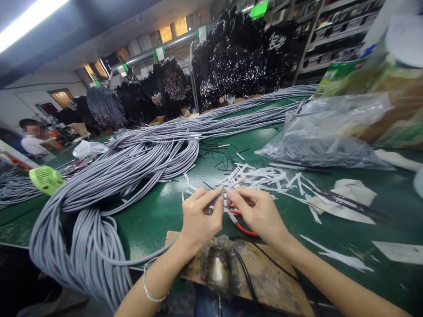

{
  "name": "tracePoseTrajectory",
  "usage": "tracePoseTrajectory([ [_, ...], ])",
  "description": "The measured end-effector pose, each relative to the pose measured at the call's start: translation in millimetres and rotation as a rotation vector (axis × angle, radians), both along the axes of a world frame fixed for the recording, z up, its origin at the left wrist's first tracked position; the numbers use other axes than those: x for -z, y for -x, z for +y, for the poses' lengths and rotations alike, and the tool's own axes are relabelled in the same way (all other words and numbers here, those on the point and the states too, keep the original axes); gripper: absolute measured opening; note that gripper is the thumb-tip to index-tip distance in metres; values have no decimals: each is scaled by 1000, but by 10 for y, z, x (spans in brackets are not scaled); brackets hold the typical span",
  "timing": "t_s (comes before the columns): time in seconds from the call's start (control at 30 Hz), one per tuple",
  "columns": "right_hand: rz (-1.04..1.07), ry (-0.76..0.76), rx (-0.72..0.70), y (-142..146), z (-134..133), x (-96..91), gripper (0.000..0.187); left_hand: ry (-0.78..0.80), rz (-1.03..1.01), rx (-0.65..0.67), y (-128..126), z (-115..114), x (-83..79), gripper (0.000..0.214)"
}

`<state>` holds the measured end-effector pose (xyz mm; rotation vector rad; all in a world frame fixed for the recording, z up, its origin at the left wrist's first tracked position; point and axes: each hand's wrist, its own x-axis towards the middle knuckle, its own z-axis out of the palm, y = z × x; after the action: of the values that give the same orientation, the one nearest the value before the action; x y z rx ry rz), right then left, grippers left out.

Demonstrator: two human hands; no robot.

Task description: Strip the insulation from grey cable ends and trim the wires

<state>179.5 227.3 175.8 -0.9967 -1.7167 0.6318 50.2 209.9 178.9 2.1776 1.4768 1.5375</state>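
My left hand (201, 216) and my right hand (259, 212) meet above the green table, thumbs and forefingers pinched together. Something tiny sits between the fingertips, too small to make out. Behind the right fingers shows the red handle (246, 230) of a tool, mostly hidden. A pile of white strips (256, 176) lies just beyond the hands. Below them, a grimy metal block (218, 268) rests on a wooden board (274, 281). One grey cable (132, 263) runs from the bundle towards my left forearm and passes out of sight there.
A large looped bundle of grey cables (99, 185) covers the left side. At right are a clear plastic bag (330, 136) of small pieces, dark scissors (350, 203) and a white cloth (357, 193). A green slotted object (46, 179) stands far left. A person (35, 143) sits in the background.
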Motion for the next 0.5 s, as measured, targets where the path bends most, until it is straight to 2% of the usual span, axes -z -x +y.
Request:
tracePoseTrajectory([
  [0.07, -51, -129, 80, 27, -35, 15, 37, -35, 56, -16, -3, -4, 3, 20],
  [0.13, -123, -341, 160, 57, -70, 30, 32, -29, 82, -22, 2, -5, -5, 20],
  [0.23, -188, -565, 170, 85, -90, 46, 26, -5, 60, -32, 15, 3, -18, 21],
  [0.3, -202, -572, 168, 87, -83, 41, 26, -8, 43, -33, 22, 16, -16, 20],
  [0.4, -190, -486, 197, 77, -69, 20, 28, -27, 61, -25, 28, 35, -6, 20],
  [0.5, -178, -532, 149, 56, -52, 9, 26, -45, 80, -46, 23, 34, 0, 20],
])
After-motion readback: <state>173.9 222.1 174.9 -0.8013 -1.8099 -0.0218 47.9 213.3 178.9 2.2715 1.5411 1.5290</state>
